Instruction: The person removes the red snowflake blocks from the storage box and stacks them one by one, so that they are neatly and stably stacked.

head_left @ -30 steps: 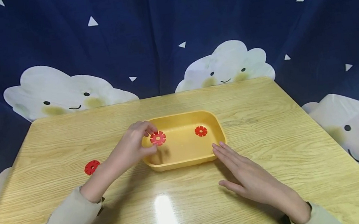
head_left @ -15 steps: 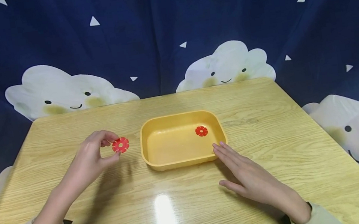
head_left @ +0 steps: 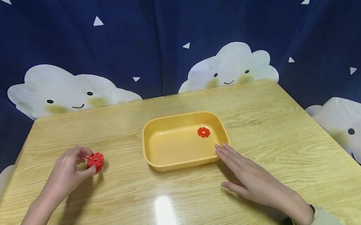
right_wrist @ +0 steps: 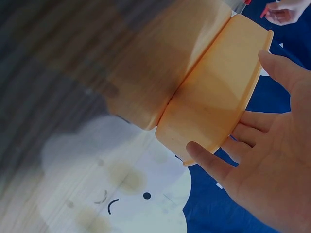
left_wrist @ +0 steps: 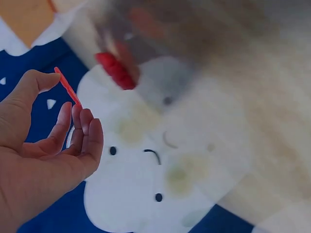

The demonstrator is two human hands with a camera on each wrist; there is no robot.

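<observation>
Thumb and fingertips of my left hand (head_left: 68, 172) pinch a red notched disc (head_left: 99, 158), shaped like a flower with a hole in its middle. It shows edge-on in the left wrist view (left_wrist: 68, 87). Below it, another red piece (left_wrist: 116, 72) lies on the table, mostly covered by the held disc in the head view. My right hand (head_left: 252, 177) has its fingers straight, fingertips at the near right corner of a yellow tray (head_left: 188, 163). Inside that tray, toward the right, lies one more red disc (head_left: 203, 132).
The wooden table (head_left: 128, 210) reaches back to a dark blue curtain (head_left: 155, 24) printed with white clouds and triangles. Bright glare (head_left: 167, 220) falls on the table near the front.
My left hand has carried the red disc from over the tray's left end leftward, to above the red piece on the table. The right hand stays at the tray corner.
</observation>
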